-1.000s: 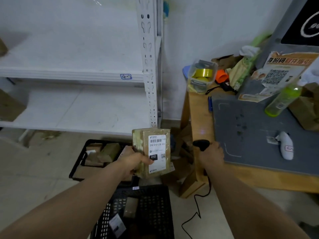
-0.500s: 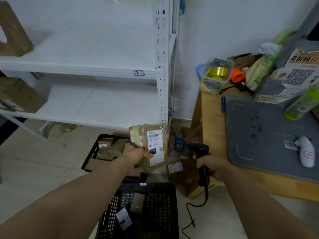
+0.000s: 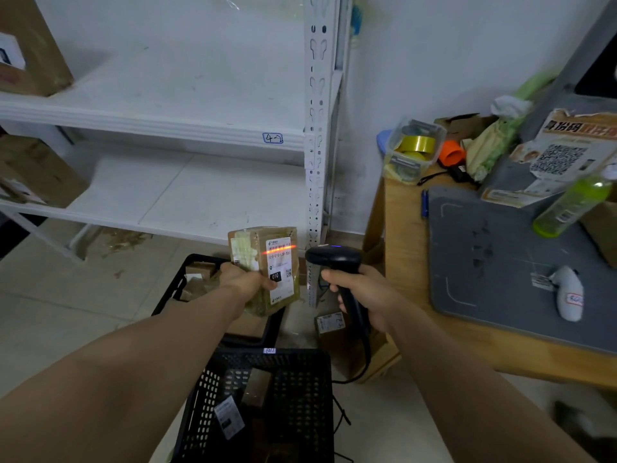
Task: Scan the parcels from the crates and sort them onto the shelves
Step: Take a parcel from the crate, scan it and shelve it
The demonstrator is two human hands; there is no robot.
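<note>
My left hand [image 3: 245, 282] grips a small brown taped parcel [image 3: 258, 262] upright above the crates, its white label facing me. A red scan line crosses the barcode at the label's top. My right hand [image 3: 362, 294] holds a black corded barcode scanner [image 3: 334, 259] by its handle, its head close to the parcel's right side and pointed at it. Two black plastic crates stand on the floor below: the near crate [image 3: 300, 389] holds a few parcels, and the far crate [image 3: 177, 285] holds several brown ones. White metal shelves [image 3: 167, 128] rise behind.
A wooden table [image 3: 400, 228] with a grey mat [image 3: 500, 255] stands to the right, bearing a tape tub [image 3: 412, 150], a green bottle [image 3: 571, 205], a white device [image 3: 569, 292] and clutter. Cardboard boxes [image 3: 30, 51] sit at the shelves' left end. A small box [image 3: 329, 324] lies under the table.
My right hand has lifted the scanner from the table edge and brought it up beside the parcel. The red scan line now lies on the barcode.
</note>
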